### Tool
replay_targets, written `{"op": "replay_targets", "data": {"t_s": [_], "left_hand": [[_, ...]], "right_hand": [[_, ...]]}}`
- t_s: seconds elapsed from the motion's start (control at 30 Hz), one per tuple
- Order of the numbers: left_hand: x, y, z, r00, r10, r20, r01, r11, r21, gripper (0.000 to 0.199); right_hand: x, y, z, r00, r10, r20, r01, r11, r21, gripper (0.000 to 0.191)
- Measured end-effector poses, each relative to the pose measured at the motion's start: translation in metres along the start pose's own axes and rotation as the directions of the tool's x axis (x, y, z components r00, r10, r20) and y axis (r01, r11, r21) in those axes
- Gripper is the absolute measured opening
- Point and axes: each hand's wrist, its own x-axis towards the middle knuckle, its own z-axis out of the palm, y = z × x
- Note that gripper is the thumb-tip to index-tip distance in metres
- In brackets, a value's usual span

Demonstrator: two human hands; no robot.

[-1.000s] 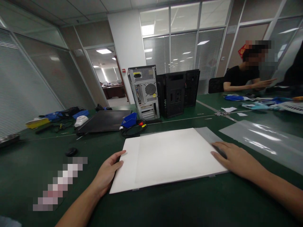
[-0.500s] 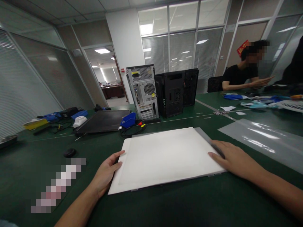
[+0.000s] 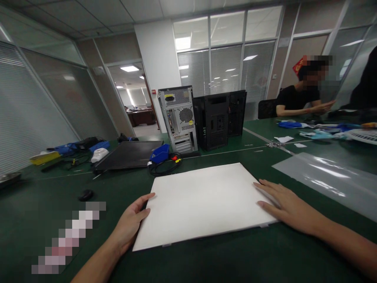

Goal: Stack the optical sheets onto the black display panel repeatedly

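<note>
A white rectangular panel (image 3: 203, 204), flat and thin, lies tilted in view just above or on the green table, with small tabs along its front edge. My left hand (image 3: 131, 220) grips its left edge, thumb at the rim and index finger stretched along the side. At the right edge, my right hand (image 3: 282, 204) holds the panel between thumb and fingers, with fingertips over the top surface. The undersides of both grips are hidden.
On the green table (image 3: 235, 259) stand a silver computer tower (image 3: 181, 122) and black computer cases (image 3: 213, 122). A clear plastic sheet (image 3: 326, 177) lies right. At left are a black flat panel (image 3: 126, 155), a blue connector with cable (image 3: 160, 153) and a black round object (image 3: 86, 195). A person (image 3: 300, 98) sits far right.
The grey layer that stuck out behind and to the right of the white panel no longer shows. My right hand's fingers have shifted over the panel's right edge.
</note>
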Motion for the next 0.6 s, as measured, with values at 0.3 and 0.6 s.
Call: {"op": "replay_targets", "data": {"t_s": [0.3,0.6], "left_hand": [[0.001,-0.001,0.001,1.000,-0.013,-0.001,0.013,1.000,-0.021,0.060],[0.002,-0.003,0.001,1.000,-0.022,-0.018,0.022,1.000,0.005,0.061]], "right_hand": [[-0.008,-0.002,-0.012,0.937,-0.336,0.095,0.324,0.938,0.125,0.075],[-0.005,0.002,-0.015,0.927,-0.340,0.159,0.327,0.939,0.103,0.065]]}}
